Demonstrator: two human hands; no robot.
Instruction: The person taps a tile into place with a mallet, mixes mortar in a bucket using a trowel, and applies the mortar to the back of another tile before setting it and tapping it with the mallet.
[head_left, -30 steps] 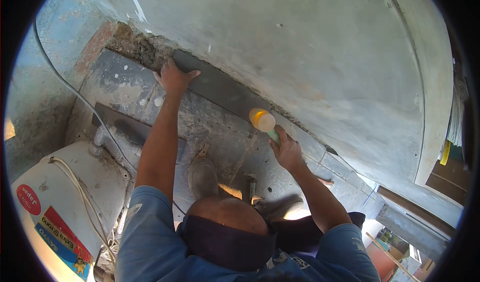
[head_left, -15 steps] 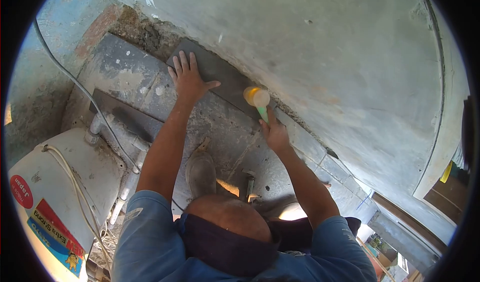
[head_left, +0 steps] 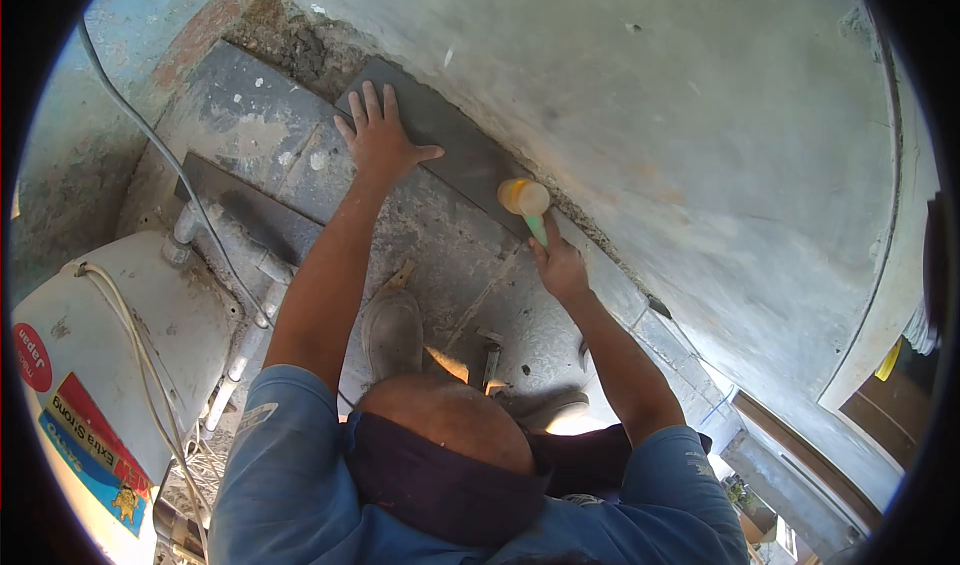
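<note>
A dark grey tile [head_left: 455, 135] lies along the foot of the wall. My left hand [head_left: 380, 143] rests flat on its left part, fingers spread and thumb out to the side. In my right hand [head_left: 562, 265] is a rubber mallet [head_left: 525, 198] with a yellow-and-white head and a green handle, gripped near the handle's lower end. The mallet's head is over the right end of the tile, overlapping it in this view. Beside the tile, to the left, lie older grey tiles [head_left: 255, 105] spotted with dried white mortar.
A plastered wall [head_left: 680, 115] rises right behind the tile. Rough broken mortar [head_left: 310, 50] fills the corner at the tile's left end. A white tank [head_left: 130, 325] with pipes [head_left: 245, 350] stands at left, and a grey cable [head_left: 140, 125] crosses there. A shoe [head_left: 393, 330] stands on the floor.
The view has shifted slightly. My left hand stays spread on the tile, and the mallet remains over the tile's right end in my right hand.
</note>
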